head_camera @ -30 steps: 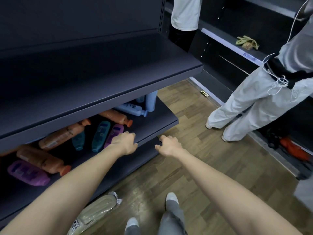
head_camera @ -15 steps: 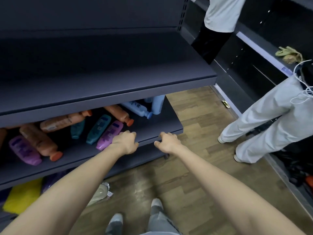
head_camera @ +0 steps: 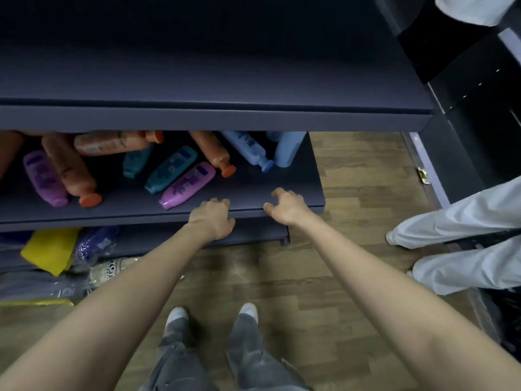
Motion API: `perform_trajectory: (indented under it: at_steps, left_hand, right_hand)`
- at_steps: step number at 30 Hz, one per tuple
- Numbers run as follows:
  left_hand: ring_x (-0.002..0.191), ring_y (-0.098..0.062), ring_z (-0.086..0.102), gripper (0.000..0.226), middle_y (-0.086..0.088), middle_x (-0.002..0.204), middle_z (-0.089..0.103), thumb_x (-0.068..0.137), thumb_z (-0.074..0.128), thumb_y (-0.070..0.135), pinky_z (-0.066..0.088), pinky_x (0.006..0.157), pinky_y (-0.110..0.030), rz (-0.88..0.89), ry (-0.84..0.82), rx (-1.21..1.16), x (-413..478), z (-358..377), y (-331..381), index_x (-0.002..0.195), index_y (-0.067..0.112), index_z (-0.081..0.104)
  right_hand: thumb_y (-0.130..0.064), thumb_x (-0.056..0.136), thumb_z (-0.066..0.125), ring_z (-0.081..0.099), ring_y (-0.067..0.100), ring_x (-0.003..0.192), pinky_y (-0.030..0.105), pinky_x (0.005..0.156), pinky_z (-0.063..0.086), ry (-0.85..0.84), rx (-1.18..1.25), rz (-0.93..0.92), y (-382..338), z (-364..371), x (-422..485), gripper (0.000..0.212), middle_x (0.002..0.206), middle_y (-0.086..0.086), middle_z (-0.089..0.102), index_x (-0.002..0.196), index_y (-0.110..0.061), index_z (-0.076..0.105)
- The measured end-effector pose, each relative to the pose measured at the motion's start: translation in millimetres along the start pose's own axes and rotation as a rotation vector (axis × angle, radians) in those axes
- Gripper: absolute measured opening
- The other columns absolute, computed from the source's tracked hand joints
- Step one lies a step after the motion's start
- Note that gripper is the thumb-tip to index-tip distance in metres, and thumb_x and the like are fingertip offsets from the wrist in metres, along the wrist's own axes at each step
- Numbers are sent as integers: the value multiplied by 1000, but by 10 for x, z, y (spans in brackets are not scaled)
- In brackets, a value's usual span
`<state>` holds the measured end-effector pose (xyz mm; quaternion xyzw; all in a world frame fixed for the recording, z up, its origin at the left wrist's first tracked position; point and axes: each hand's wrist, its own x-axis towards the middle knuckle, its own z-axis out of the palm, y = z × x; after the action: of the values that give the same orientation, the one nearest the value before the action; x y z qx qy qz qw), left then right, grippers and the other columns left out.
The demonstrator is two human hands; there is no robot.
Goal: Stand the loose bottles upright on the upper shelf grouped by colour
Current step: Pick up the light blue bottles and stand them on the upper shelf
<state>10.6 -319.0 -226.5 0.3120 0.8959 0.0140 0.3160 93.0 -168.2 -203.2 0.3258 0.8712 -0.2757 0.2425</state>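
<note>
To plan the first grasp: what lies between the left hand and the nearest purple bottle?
Only bare shelf: in the head view nothing lies between the left hand and the purple bottle.

A shop aisle: dark metal shelves [head_camera: 214, 119] cross the upper frame. Labelled bottles [head_camera: 187, 184] lie on a lower shelf [head_camera: 253, 190], with packaged goods [head_camera: 95, 246] lower left. Another shelving unit [head_camera: 465, 88] stands upper right, beside a wood-look floor [head_camera: 352, 170].

A brown wood-plank floor [head_camera: 352, 170] spreads from centre to 6 o'clock. At 9 o'clock a flat yellow packet [head_camera: 49, 249] lies touching a purple plastic-wrapped pack [head_camera: 95, 244]. A small gold foil wrapper [head_camera: 423, 175] lies at 2 o'clock, above a bystander's white trousers [head_camera: 465, 221] at 3 o'clock.
</note>
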Motion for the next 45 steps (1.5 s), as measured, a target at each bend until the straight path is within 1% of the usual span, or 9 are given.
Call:
perform_trajectory:
  at_steps: [4, 9, 14, 17, 22, 33, 37, 40, 45]
  left_hand:
    - [124, -35, 41, 47, -17, 135, 41, 95, 47, 30, 40, 97, -42, -37, 11, -71, 148, 132, 55, 136, 9, 37]
    - [129, -34, 36, 52, -17, 144, 34, 95, 47, 29, 38, 101, -43, -62, 11, -111, 316, 304, 101, 141, 12, 33]
    - [125, -34, 38, 49, -15, 139, 37, 94, 47, 28, 39, 96, -42, -87, 26, -149, 450, 455, 137, 139, 12, 35]
    - [126, -33, 37, 49, -14, 138, 37, 94, 49, 27, 38, 98, -42, -93, 38, -182, 505, 525, 144, 138, 12, 36]
    - [130, -30, 34, 53, -11, 143, 33, 94, 48, 28, 38, 99, -40, -89, 18, -204, 535, 630, 194, 143, 13, 32]
    - [129, -28, 33, 51, -8, 141, 34, 94, 46, 27, 38, 99, -38, -72, 48, -196, 653, 601, 199, 142, 16, 32]
    - [130, -27, 32, 52, -7, 142, 33, 94, 46, 25, 37, 102, -37, -44, 72, -193, 742, 592, 205, 143, 17, 31]
    - [130, -27, 32, 53, -7, 142, 32, 94, 47, 25, 36, 102, -37, -34, 91, -197, 822, 591, 216, 143, 18, 30]
    - [128, -26, 34, 51, -6, 143, 33, 94, 47, 24, 36, 100, -35, 12, 175, -193, 979, 599, 227, 142, 18, 32]
  right_hand:
    - [-39, 96, 46, 32, 33, 132, 43, 107, 34, -27, 14, 10, 143, 119, 183, 52, 140, 12, 40, 141, -15, 35]
    - [-38, 95, 47, 33, 32, 131, 42, 105, 36, -51, 30, 48, 307, 277, 342, 49, 138, 13, 41, 137, -15, 38]
    - [-37, 95, 47, 35, 32, 130, 40, 103, 37, -54, 54, 53, 408, 401, 446, 47, 135, 13, 44, 136, -15, 39]
    - [-36, 96, 46, 33, 31, 131, 40, 103, 35, -54, 52, 42, 437, 439, 498, 48, 138, 13, 42, 138, -15, 38]
    - [-36, 95, 48, 36, 32, 129, 43, 104, 38, -47, 64, 45, 498, 484, 572, 51, 138, 12, 42, 140, -16, 36]
    - [-36, 96, 47, 32, 31, 133, 38, 106, 33, -31, 64, 49, 584, 486, 679, 52, 142, 10, 40, 142, -16, 35]
    - [-35, 96, 48, 31, 30, 133, 38, 106, 32, -5, 71, 27, 569, 486, 744, 50, 142, 10, 40, 141, -16, 36]
    - [-33, 96, 48, 32, 31, 131, 40, 106, 34, 36, 58, -4, 530, 466, 820, 49, 141, 10, 40, 141, -16, 36]
    - [-30, 95, 48, 36, 31, 128, 37, 103, 35, 128, 56, -66, 479, 423, 1018, 49, 139, 11, 41, 140, -15, 36]
